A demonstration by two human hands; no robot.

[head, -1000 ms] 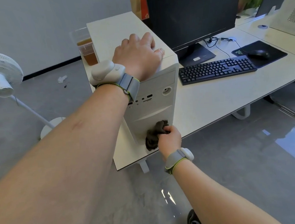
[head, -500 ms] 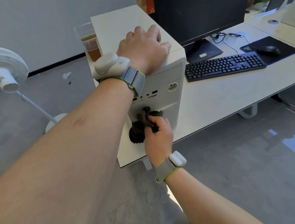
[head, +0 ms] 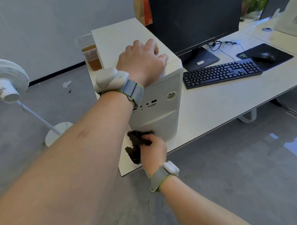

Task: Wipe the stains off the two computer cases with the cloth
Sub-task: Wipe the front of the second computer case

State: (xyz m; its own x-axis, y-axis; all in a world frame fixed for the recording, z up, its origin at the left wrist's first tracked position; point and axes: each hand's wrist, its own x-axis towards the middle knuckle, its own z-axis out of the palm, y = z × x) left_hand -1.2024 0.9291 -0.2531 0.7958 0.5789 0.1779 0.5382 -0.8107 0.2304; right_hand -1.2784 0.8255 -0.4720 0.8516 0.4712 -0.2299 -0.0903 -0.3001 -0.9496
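Observation:
A white computer case (head: 163,109) stands upright at the left end of the white desk (head: 214,105). My left hand (head: 141,59) rests on the front of its top, fingers curled over the top panel. My right hand (head: 153,150) grips a dark crumpled cloth (head: 135,146) and presses it against the bottom of the case's front panel, near the desk surface. My left forearm hides the left part of the front panel. A second white case (head: 294,10) shows partly at the far right edge.
A black monitor (head: 195,14) stands right of the case, with a black keyboard (head: 221,73), a mouse (head: 264,57) and a mouse pad on the desk. A clear container with brown liquid (head: 90,54) sits behind the case. A white fan (head: 1,79) stands on the floor at left.
My right hand has moved the cloth down the front panel from the middle to the bottom, after going up from the bottom a second ago. My left hand stays on the case top.

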